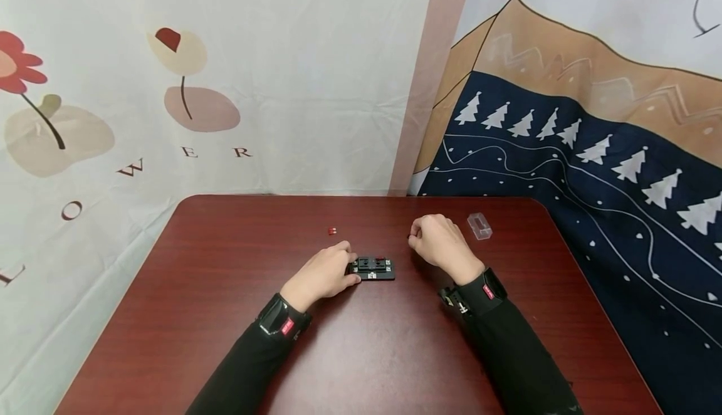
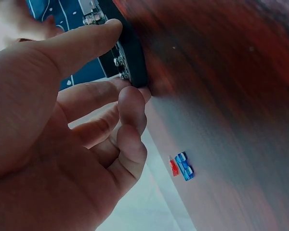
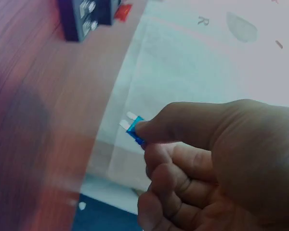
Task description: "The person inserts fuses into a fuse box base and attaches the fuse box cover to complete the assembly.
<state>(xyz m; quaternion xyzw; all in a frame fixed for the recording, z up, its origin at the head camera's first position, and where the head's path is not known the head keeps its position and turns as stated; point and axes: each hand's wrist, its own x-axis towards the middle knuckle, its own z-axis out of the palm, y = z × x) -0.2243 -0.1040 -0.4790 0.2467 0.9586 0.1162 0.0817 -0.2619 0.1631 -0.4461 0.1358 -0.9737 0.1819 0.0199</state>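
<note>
My left hand (image 1: 323,272) grips the left end of a black fuse block (image 1: 373,271) lying on the table, thumb at the near side and fingers at the far side. Metal screw terminals show on the block (image 2: 137,60) in the left wrist view. A red fuse (image 3: 123,11) sticks out at the block's far side. To the right of the block, my right hand (image 1: 441,243) is raised over the table. Between thumb and index finger it pinches a blue blade fuse (image 3: 133,129), its two metal prongs pointing away from the fingertips.
Behind the block lies a small red piece (image 1: 332,231); the left wrist view shows a blue piece (image 2: 185,166) beside a red one (image 2: 173,166). A clear plastic box (image 1: 480,226) stands at the back right. Printed cloth (image 1: 316,89) hangs behind the table (image 1: 225,239).
</note>
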